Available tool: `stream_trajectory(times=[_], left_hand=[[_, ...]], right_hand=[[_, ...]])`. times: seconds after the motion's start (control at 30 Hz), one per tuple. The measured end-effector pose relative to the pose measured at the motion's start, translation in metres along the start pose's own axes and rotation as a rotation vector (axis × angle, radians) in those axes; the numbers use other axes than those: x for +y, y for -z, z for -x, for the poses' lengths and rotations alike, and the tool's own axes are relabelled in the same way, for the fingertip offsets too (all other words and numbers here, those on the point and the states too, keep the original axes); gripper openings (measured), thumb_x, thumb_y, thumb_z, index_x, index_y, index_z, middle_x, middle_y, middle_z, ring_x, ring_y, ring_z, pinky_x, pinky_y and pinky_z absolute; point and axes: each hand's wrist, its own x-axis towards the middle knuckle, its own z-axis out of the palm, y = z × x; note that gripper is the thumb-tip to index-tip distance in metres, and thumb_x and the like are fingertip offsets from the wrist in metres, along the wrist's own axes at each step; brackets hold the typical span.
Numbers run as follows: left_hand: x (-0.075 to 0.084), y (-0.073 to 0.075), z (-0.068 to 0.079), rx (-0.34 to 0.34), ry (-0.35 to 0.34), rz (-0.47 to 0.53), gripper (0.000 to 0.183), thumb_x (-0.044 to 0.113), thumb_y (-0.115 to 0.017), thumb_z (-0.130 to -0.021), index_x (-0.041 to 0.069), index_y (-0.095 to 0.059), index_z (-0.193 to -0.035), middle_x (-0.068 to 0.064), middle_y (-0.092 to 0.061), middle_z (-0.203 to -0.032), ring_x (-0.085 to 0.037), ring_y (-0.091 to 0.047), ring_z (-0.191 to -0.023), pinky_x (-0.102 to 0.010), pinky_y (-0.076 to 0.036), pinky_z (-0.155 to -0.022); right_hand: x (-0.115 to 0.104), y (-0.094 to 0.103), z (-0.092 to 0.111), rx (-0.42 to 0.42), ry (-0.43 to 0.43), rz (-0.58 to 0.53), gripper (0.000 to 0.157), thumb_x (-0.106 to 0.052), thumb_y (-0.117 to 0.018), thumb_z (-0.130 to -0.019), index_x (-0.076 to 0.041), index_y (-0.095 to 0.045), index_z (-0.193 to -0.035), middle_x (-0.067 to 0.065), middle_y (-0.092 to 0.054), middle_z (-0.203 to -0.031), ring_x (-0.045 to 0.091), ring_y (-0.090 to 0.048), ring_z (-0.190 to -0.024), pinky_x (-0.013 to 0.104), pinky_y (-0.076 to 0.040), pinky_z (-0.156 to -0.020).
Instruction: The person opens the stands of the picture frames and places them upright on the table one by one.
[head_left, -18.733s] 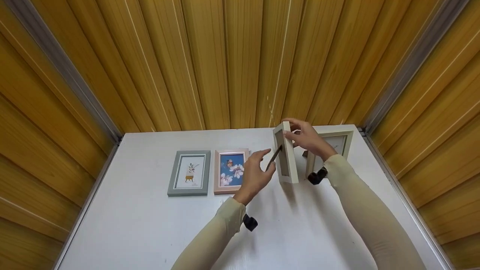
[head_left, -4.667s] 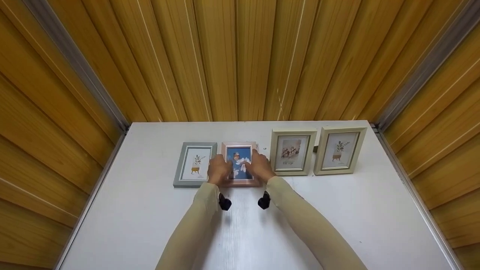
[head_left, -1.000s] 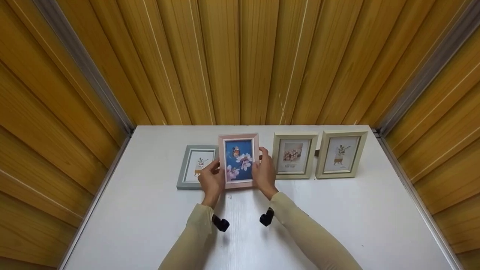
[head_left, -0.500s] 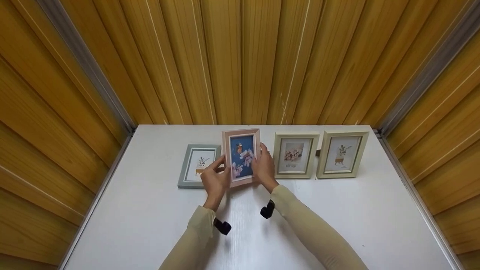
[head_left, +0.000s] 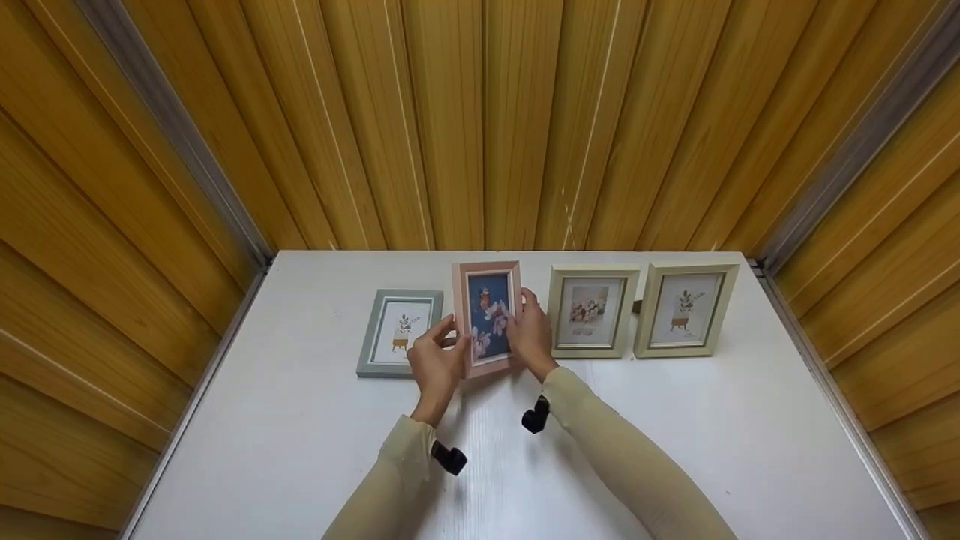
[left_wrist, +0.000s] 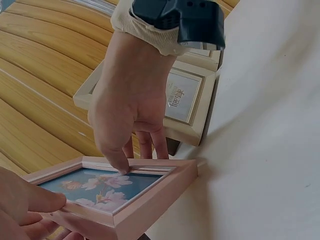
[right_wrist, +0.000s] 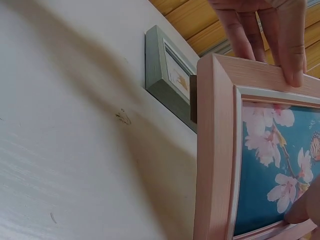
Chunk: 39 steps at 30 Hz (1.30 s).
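Observation:
Both hands hold a pink photo frame (head_left: 460, 322) with a butterfly-and-blossom picture, raised upright and angled toward the right. My left hand (head_left: 439, 364) pinches its left edge, thumb in front. On the opposite side, my right hand (head_left: 531, 334) grips the right edge; its thumb presses the front border in the left wrist view, and its other fingers go behind. A brown piece of the stand (right_wrist: 193, 99) shows behind the frame in the right wrist view. Whether the bottom edge touches the table cannot be told.
A grey-green photo frame (head_left: 369, 352) lies on the white table (head_left: 285, 442), left of the hands. Two cream frames stand at the right: one with a bouquet picture (head_left: 592, 307), another with a potted-plant picture (head_left: 682, 311). Wood-look panels (head_left: 517, 127) enclose the table.
The cream bouquet frame, held earliest, now stands beside the other cream one. The pink frame, lying flat 4.7 s ago, was lifted upright, then turned and shifted slightly right with both hands.

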Motion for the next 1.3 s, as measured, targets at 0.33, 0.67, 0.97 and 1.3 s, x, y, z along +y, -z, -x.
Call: stream_trajectory(times=[0.33, 0.67, 0.97, 1.3], left_hand=[[0.005, 0.002, -0.001, -0.057, 0.076, -0.012, 0.04, 0.001, -0.085, -0.08, 0.0, -0.076, -0.119, -0.012, -0.078, -0.103, -0.022, -0.076, -0.086, -0.034, -0.061, -0.07], [-0.002, 0.003, 0.001, -0.095, -0.061, -0.029, 0.045, 0.005, -0.083, -0.083, 0.005, -0.07, -0.126, -0.017, -0.074, -0.119, -0.034, -0.069, -0.113, -0.05, -0.055, -0.094], [-0.008, 0.007, 0.005, -0.187, -0.076, 0.029, 0.06, 0.0, -0.079, -0.085, 0.012, -0.059, -0.14, -0.024, -0.073, -0.112, -0.032, -0.076, -0.093, -0.047, -0.061, -0.078], [-0.007, 0.007, 0.006, -0.2, 0.012, 0.057, 0.064, -0.002, -0.081, -0.084, 0.015, -0.059, -0.142, -0.018, -0.077, -0.102, -0.025, -0.077, -0.084, -0.036, -0.062, -0.065]], right_hand=[[-0.001, 0.0, 0.0, 0.008, 0.011, 0.013, 0.054, 0.003, -0.064, -0.095, -0.004, -0.05, -0.146, 0.024, -0.069, -0.12, 0.037, -0.066, -0.104, 0.053, -0.052, -0.093], [-0.002, 0.0, -0.001, 0.002, -0.011, -0.007, 0.054, 0.0, -0.064, -0.096, -0.004, -0.048, -0.148, 0.023, -0.068, -0.123, 0.038, -0.066, -0.11, 0.052, -0.051, -0.096], [-0.004, 0.001, -0.001, -0.015, -0.014, -0.026, 0.055, -0.002, -0.063, -0.097, -0.004, -0.047, -0.149, 0.021, -0.066, -0.129, 0.037, -0.064, -0.117, 0.051, -0.05, -0.099], [-0.003, 0.001, -0.003, -0.013, -0.013, -0.018, 0.054, -0.001, -0.063, -0.097, -0.005, -0.049, -0.148, 0.022, -0.069, -0.121, 0.036, -0.066, -0.107, 0.051, -0.052, -0.095]])
